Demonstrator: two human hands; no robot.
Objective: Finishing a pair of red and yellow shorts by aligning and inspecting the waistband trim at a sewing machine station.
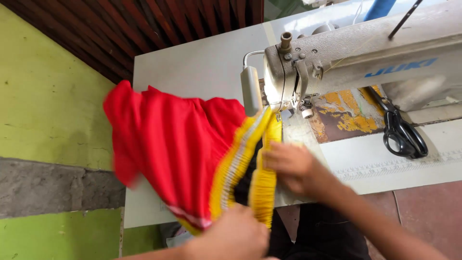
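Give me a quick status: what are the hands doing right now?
Left hand grips the yellow elastic band of the red garment. Right hand pinches the band near the sewing machine. Black scissors lie aside, clear.

You have one red garment with a yellow elastic waistband, one industrial sewing machine, one pair of black scissors, one white table, your two hands, left hand, right hand.

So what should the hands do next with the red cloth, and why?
Probably slide the yellow band up under the needle. Both hands, left and right, grip the band of the red cloth, and its top edge lies just by the sewing machine head.
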